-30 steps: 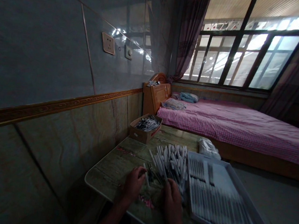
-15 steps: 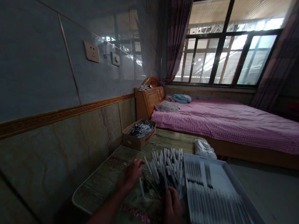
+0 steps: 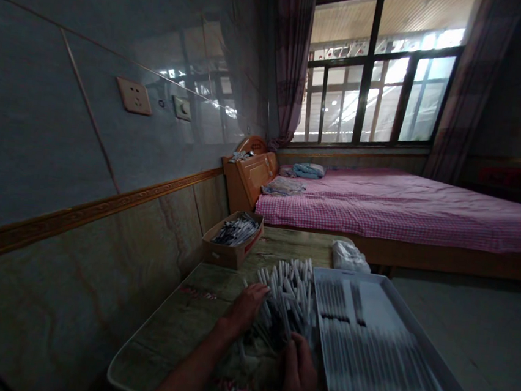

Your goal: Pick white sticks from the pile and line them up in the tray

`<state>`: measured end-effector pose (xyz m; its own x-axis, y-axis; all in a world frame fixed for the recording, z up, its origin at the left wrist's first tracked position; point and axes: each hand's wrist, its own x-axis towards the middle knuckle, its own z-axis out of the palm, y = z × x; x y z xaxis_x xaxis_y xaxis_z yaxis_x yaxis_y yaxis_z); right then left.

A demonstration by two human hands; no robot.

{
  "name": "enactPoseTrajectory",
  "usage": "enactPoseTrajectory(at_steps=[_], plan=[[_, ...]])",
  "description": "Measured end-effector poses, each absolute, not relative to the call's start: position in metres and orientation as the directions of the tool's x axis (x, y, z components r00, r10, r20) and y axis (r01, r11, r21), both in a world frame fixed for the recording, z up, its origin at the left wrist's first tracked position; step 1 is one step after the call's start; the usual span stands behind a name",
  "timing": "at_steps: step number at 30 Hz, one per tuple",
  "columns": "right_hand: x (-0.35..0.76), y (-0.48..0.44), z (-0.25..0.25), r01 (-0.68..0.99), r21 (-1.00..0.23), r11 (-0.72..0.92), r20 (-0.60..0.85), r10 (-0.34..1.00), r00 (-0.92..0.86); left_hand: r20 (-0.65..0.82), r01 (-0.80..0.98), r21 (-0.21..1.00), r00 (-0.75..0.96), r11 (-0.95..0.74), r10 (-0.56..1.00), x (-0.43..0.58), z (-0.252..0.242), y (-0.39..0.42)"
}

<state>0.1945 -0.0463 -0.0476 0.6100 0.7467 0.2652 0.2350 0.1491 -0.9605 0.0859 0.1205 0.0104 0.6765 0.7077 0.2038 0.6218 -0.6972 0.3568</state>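
A loose pile of slim white pens (image 3: 296, 279) with dark ends stands on the table, many leaning upright. My left hand (image 3: 250, 304) reaches over the left edge of this pile, its fingers stretched forward and somewhat blurred. Whether they touch a pen is unclear. At the front of the pile, my right hand (image 3: 298, 368) is closed, thumb and fingers pinching a pen (image 3: 286, 322) that points up and away. Just right of that hand lies a shallow pale tray (image 3: 396, 294) with pens laid side by side in rows.
A cardboard box (image 3: 222, 254) full of dark and white pens sits by the wall at the table's (image 3: 158, 345) far left. Behind the tray is a crumpled white plastic bag (image 3: 350, 257). A bed (image 3: 378, 222) with a pink checked cover stands beyond.
My left hand has moved right and slightly forward, up to the pile of pens. My right hand keeps its pinch at the front of the pile. The camera has turned slightly right.
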Motion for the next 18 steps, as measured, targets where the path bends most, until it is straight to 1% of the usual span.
enactPoseTrajectory(at_steps=[5, 8, 12, 15, 18], plan=[[0.194, -0.046, -0.043, 0.226, -0.961, 0.159, 0.265, 0.761, 0.592, 0.149, 0.670, 0.341, 0.655, -0.660, 0.741, 0.097, 0.023, 0.126], [0.193, -0.047, -0.038, 0.200, -0.968, 0.150, 0.242, 0.767, 0.594, 0.107, 0.703, 0.335, 0.634, -0.628, 0.766, 0.107, 0.031, 0.129], [0.191, -0.047, -0.035, 0.190, -0.970, 0.150, 0.235, 0.775, 0.587, 0.077, 0.737, 0.343, 0.596, -0.582, 0.800, 0.112, 0.034, 0.132], [0.191, -0.047, -0.035, 0.204, -0.966, 0.160, 0.251, 0.771, 0.585, 0.079, 0.747, 0.381, 0.561, -0.545, 0.824, 0.111, 0.034, 0.133], [0.191, -0.047, -0.037, 0.215, -0.964, 0.159, 0.256, 0.780, 0.571, 0.101, 0.730, 0.460, 0.522, -0.505, 0.847, 0.108, 0.033, 0.132]])
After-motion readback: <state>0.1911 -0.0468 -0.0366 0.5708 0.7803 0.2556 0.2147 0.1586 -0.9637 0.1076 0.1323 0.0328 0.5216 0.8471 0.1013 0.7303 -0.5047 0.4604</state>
